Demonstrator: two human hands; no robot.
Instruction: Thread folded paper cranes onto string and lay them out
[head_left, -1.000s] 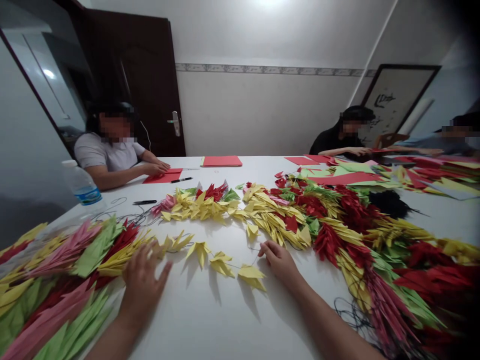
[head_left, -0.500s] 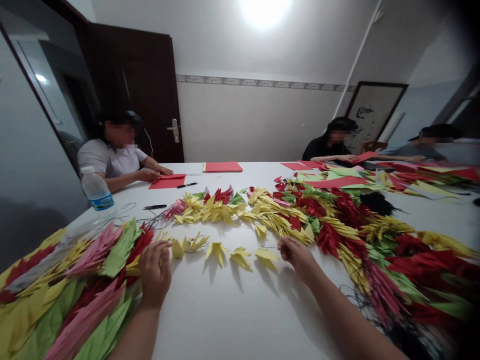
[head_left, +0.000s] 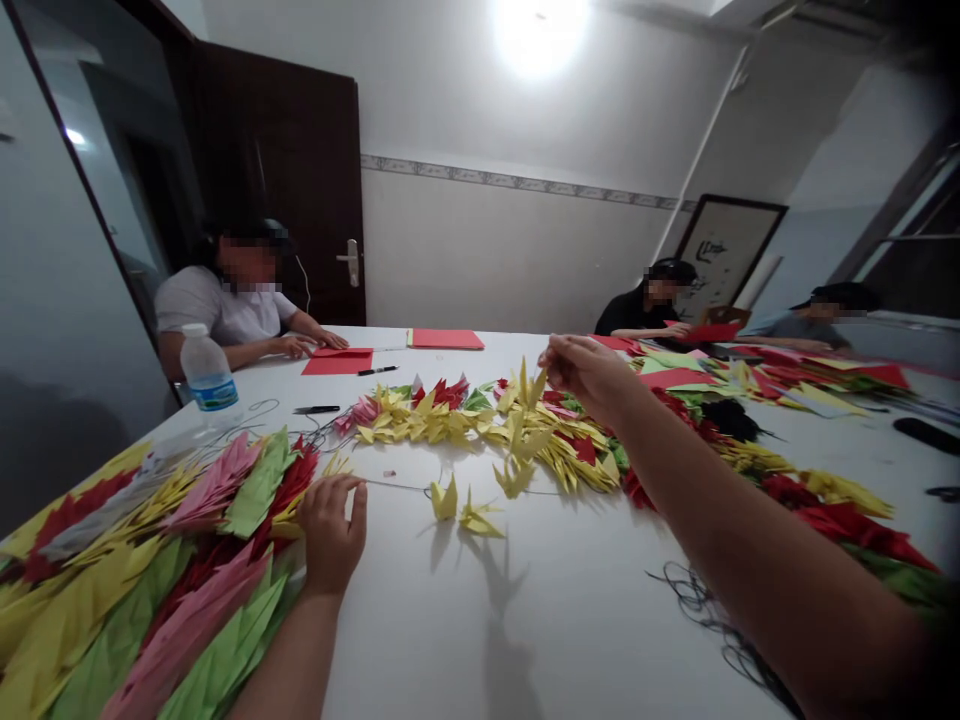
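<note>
A dark thread (head_left: 397, 486) carries several yellow folded paper cranes (head_left: 444, 499) over the white table. My left hand (head_left: 330, 525) is closed in a pinch on the thread's left part, low over the tabletop, beside a pile of strung cranes in pink, green, red and yellow (head_left: 217, 490). Raised higher, my right hand (head_left: 589, 375) pinches the thread's other part, and some cranes hang in a rising line just left of its fingertips. The fingertips of my right hand partly hide the thread there. Behind the hanging cranes lies a garland of yellow cranes (head_left: 420, 425).
A water bottle (head_left: 208, 375) stands at the left. A black pen (head_left: 377, 371), a dark knife-like tool (head_left: 316, 409) and red paper (head_left: 446, 340) lie farther back. Three people sit across the table. Loose black cord (head_left: 709, 610) lies beneath my right forearm.
My right hand has risen and moved away from me, lifting part of the thread. Some yellow cranes have slid or swung up toward it. My left hand stays low near the pile.
</note>
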